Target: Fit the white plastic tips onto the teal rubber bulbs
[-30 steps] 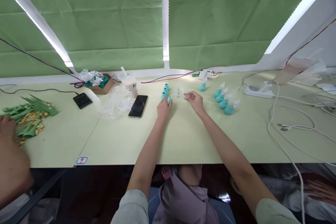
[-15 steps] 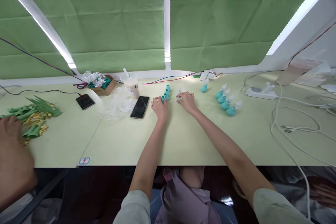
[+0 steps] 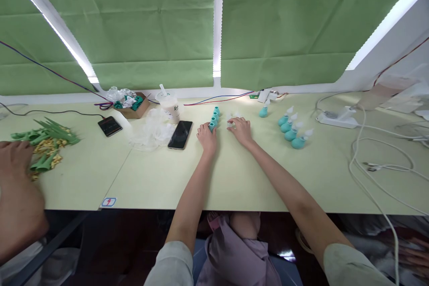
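Note:
A short row of open-topped teal rubber bulbs (image 3: 215, 116) stands on the table. My left hand (image 3: 207, 138) has its fingers closed around the side of the nearest bulb in that row. To its right, my right hand (image 3: 241, 129) is curled low over the table, thumb and fingertips around a small translucent nozzle tip (image 3: 229, 124) that is partly hidden. More translucent tips (image 3: 236, 114) lie just behind those fingers, hard to make out. Further right, several teal bulbs fitted with pointed tips (image 3: 291, 132) form a slanting row. A single tipped bulb (image 3: 263, 111) stands farther back.
A phone (image 3: 180, 135), a crumpled clear bag (image 3: 152, 129), a drink cup (image 3: 170, 108) and a cardboard box (image 3: 136, 109) are on the left. Another person's hand (image 3: 15, 161) rests by green and yellow pieces (image 3: 47, 147). A power strip (image 3: 337, 119) and white cables (image 3: 358, 156) lie right.
The view has shifted slightly, so most things appear a little farther right. Both hands stay beside the same bulbs and tips, with little visible movement.

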`<state>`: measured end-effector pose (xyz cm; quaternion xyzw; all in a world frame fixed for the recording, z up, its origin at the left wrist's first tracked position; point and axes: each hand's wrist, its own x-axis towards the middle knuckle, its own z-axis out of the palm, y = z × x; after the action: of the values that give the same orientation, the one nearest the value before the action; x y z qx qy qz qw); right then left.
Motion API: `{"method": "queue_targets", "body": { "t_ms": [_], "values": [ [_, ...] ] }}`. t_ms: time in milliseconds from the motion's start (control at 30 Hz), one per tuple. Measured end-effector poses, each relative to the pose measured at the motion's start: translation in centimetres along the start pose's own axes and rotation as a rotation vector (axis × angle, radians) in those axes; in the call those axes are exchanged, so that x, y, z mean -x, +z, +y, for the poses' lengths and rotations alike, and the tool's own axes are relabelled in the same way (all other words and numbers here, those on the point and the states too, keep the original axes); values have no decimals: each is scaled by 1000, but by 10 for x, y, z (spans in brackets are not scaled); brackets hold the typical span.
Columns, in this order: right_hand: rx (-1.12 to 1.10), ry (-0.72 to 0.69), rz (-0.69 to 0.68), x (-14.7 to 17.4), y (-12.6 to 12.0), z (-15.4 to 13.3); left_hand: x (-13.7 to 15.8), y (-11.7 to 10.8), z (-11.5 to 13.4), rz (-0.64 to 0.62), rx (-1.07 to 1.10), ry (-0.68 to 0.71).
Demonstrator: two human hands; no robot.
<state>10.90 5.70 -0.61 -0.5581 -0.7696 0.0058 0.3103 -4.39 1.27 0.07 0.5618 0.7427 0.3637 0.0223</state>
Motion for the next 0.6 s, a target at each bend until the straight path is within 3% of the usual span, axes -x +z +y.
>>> {"method": "queue_targets", "body": {
  "t_ms": [300, 433, 600],
  "values": [
    [210, -163, 72, 8, -14, -6, -1, 3, -2, 0, 129, -11],
    [261, -56, 169, 0, -37, 7, 0, 0, 3, 60, 85, -40],
    [418, 122, 256, -30, -68, 56, 3, -6, 10, 212, 118, 39]
  ]
}}
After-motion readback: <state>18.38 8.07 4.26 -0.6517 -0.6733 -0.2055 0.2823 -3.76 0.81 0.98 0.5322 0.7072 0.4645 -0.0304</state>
